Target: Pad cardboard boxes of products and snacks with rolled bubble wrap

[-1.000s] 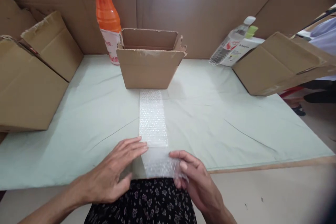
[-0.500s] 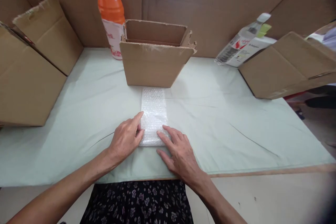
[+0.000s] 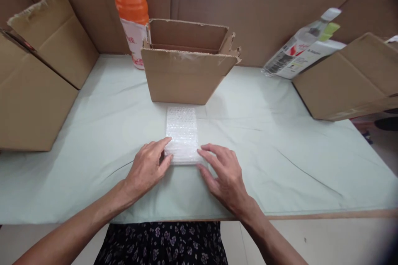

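A strip of clear bubble wrap (image 3: pixel 182 126) lies flat on the cloth in front of me, its near end looking thicker and folded over. My left hand (image 3: pixel 149 161) grips the strip's left edge near that end, thumb and index finger on the plastic and the other fingers curled beneath. At the near right corner, my right hand (image 3: pixel 222 172) holds the edge between its fingertips and thumb. Whether something lies inside the fold cannot be made out. Just beyond the far end stands an open cardboard box (image 3: pixel 186 76).
A pale green cloth (image 3: pixel 280 174) covers the table. Behind the box to the left stands an orange-capped bottle (image 3: pixel 132 4). Large cardboard boxes flank the table, one at left (image 3: pixel 34 95) and one at right (image 3: pixel 345 78). A clear bottle (image 3: pixel 298 45) leans beside a white pack (image 3: pixel 307 60).
The bubble wrap's near end has shifted away from me, and the visible strip is shorter. My right hand has moved right, from on top of the wrap to its edge.
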Motion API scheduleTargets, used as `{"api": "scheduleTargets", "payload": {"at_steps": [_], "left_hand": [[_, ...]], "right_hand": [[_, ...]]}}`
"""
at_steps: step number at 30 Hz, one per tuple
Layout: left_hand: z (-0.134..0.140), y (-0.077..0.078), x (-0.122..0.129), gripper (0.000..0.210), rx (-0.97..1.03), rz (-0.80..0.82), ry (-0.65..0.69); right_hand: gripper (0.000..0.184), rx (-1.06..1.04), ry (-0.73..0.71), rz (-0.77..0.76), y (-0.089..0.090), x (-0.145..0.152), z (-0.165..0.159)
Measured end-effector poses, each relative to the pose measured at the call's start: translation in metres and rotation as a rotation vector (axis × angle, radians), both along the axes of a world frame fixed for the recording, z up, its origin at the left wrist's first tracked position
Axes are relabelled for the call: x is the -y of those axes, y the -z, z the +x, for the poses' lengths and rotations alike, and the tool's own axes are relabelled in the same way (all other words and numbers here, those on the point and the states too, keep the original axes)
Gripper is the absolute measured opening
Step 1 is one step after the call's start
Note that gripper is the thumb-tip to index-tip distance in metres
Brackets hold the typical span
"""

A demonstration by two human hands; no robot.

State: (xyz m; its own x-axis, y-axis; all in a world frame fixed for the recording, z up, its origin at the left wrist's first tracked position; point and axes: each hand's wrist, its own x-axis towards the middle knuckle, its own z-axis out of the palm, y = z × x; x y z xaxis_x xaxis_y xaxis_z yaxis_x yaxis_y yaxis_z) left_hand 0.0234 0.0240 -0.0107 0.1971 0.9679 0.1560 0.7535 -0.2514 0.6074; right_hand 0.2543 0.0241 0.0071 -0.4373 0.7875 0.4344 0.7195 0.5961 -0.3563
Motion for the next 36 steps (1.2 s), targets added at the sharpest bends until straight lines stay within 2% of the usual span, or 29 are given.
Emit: {"api": "scheduleTargets", "payload": {"at_steps": [3,6,9,11,15,18,20,23,27,30,32,34,36], "left_hand": [[0.000,0.000,-0.001,0.035,-0.037,0.129,-0.001],[-0.001,-0.007,0.010,0.038,-0.040,0.210,0.124],[-0.003,-0.015,0.024,0.041,0.000,0.134,0.253],[-0.004,-0.016,0.027,0.040,0.024,0.074,0.245],[-0.004,-0.009,0.014,0.036,-0.044,0.041,0.099],[-0.005,-0.004,0.004,0.035,-0.039,0.036,0.013],[-0.008,-0.005,0.006,0.040,0.079,-0.040,-0.070],[-0.012,-0.012,0.020,0.055,0.435,-0.251,-0.265],[-0.004,-0.021,0.038,0.072,0.943,-0.617,-0.366],[0.011,-0.020,0.040,0.087,1.147,-0.706,-0.394],[0.019,-0.017,0.038,0.090,1.191,-0.714,-0.393],[0.023,-0.014,0.039,0.085,1.187,-0.716,-0.381],[0.022,-0.013,0.041,0.078,1.132,-0.694,-0.354]], "right_hand": [[0.026,0.143,-0.106,-0.024,0.005,-0.002,-0.004],[0.026,0.141,-0.132,-0.102,0.008,-0.007,-0.006],[0.025,0.044,-0.194,-0.297,0.004,-0.006,-0.003],[0.025,0.007,-0.193,-0.349,-0.001,-0.001,0.000],[0.030,0.078,-0.093,-0.146,-0.005,0.007,-0.001],[0.028,0.205,-0.143,-0.097,0.001,0.003,-0.008],[0.027,0.203,-0.149,-0.115,0.008,-0.005,-0.012],[0.028,0.019,-0.070,-0.235,0.013,-0.017,-0.013],[0.029,-0.269,0.020,-0.594,0.005,-0.012,-0.016],[0.028,-0.376,-0.056,-0.842,-0.004,0.001,-0.021],[0.026,-0.353,-0.077,-0.827,-0.005,0.007,-0.021],[0.026,-0.270,-0.033,-0.658,-0.004,0.008,-0.019],[0.035,-0.216,0.016,-0.485,-0.005,0.006,-0.014]]}}
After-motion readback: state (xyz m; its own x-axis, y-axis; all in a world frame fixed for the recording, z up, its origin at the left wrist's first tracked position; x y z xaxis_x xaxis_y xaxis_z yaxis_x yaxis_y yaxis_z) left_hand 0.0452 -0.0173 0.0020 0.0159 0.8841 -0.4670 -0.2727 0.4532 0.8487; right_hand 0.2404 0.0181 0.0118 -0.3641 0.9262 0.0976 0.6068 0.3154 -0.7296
